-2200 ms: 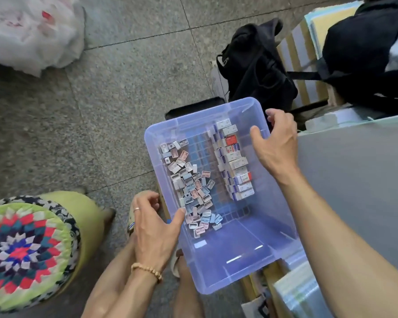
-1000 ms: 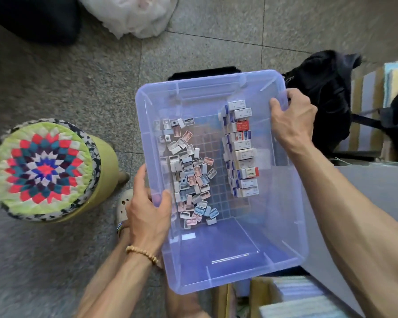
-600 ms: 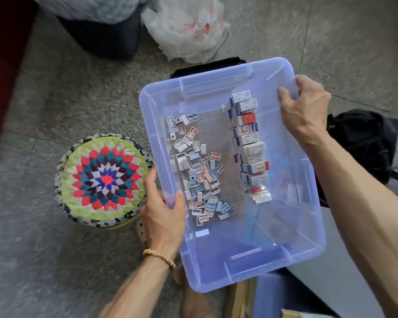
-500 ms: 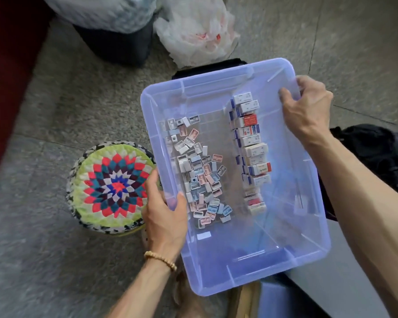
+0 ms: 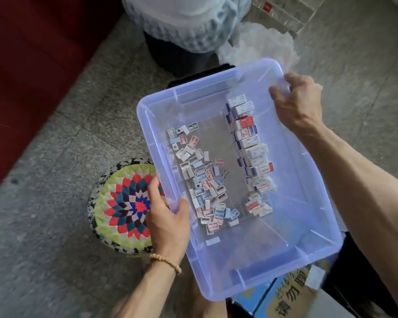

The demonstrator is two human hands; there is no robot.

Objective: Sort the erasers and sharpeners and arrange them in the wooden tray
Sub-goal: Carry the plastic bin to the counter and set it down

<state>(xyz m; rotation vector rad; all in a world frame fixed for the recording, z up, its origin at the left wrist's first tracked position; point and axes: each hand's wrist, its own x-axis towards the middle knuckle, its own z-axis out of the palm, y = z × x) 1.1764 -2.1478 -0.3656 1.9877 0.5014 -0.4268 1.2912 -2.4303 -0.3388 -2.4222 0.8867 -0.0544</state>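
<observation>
Your view has swung since a moment ago, so the patchwork stool now sits by your left hand and a red surface fills the far left. You grip the clear plastic bin with both hands: the left curled over its near left rim, the right hand curled over the far right rim. Inside, small sharpeners lie loose on the left and boxed erasers run in a row on the right; beyond sits a white bag on the floor.

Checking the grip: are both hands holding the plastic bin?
Yes, the left hand grips its left rim and the right hand its far right rim.
</observation>
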